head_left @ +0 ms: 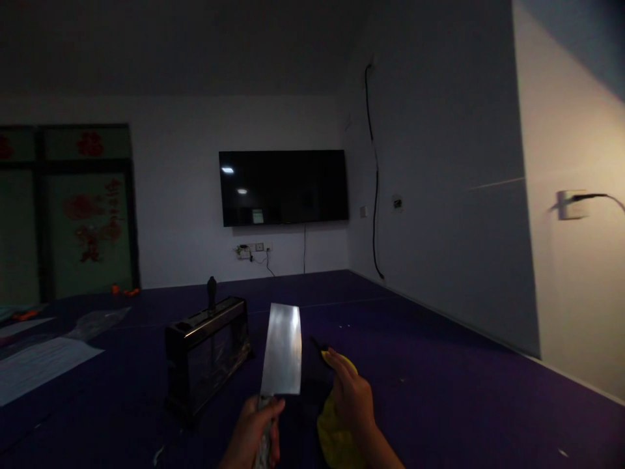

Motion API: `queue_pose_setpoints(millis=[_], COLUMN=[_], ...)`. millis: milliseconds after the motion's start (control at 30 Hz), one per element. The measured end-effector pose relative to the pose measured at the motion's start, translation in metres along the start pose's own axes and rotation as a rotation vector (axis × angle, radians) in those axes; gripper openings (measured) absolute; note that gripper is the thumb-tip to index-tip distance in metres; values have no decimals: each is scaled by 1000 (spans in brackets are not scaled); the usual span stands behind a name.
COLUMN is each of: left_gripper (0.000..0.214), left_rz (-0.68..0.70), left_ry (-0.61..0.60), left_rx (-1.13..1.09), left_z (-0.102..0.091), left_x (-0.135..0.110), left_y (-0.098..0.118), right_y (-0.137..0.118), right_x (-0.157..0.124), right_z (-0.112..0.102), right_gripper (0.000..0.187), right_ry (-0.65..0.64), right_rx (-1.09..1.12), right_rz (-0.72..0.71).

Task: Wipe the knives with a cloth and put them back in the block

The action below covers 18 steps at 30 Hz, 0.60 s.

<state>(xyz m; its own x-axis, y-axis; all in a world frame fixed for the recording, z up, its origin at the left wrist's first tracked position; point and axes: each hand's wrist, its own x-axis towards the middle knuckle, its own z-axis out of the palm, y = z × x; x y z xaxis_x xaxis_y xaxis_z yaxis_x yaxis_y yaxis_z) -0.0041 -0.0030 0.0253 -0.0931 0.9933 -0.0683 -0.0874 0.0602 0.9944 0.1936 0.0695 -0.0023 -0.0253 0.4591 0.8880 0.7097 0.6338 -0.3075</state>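
Cleaver (282,348): broad rectangular steel blade, smooth and reflective, held upright just right of the knife block (205,355).
Left hand (254,431): closed round the cleaver's handle, below the blade.
Right hand (352,397): fingers curled on a crumpled yellow cloth (334,436), right of the block, beside the blade.
Knife block: dark boxy case with glossy panels and one black handle (211,293) protruding; stands on a purple matte surface (439,365).

Colour and pattern record, head view.
The cleaver (282,348) blade was plain silver-grey and the cloth (336,436) was solid yellow. The knife block (208,355) was black. The surface (439,365) was uniform dark purple. The walls (185,195) were white, the television (283,187) and cable (375,195) black. The door panels (90,221) were green with red ornamental figures.
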Motion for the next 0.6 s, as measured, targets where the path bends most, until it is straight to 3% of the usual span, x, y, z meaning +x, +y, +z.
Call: queue_pose_setpoints(millis=[100, 200, 267, 300, 367, 600], left_gripper=[38, 38, 33, 34, 30, 21], left_rz=[231, 425, 504, 590, 630, 732], left_ry=[75, 172, 221, 315, 409, 495], left_rx=[209, 734, 892, 1211, 1391, 1821], left_z=[-8, -22, -35, -41, -53, -93], left_x=[-9, -10, -7, -5, -2, -5], left_y=[57, 120, 160, 179, 215, 316], right_y=[0, -3, -6, -7, -9, -9], right_x=[1, 4, 6, 6, 8, 9], right_z=[0, -2, -4, -5, -7, -8], right_gripper=[44, 44, 44, 44, 44, 44], right_ry=[-59, -95, -122, -135, -156, -168], right_rx=[-26, -44, -68, -81, -98, -96], right_rz=[18, -6, -14, -10, 2, 26])
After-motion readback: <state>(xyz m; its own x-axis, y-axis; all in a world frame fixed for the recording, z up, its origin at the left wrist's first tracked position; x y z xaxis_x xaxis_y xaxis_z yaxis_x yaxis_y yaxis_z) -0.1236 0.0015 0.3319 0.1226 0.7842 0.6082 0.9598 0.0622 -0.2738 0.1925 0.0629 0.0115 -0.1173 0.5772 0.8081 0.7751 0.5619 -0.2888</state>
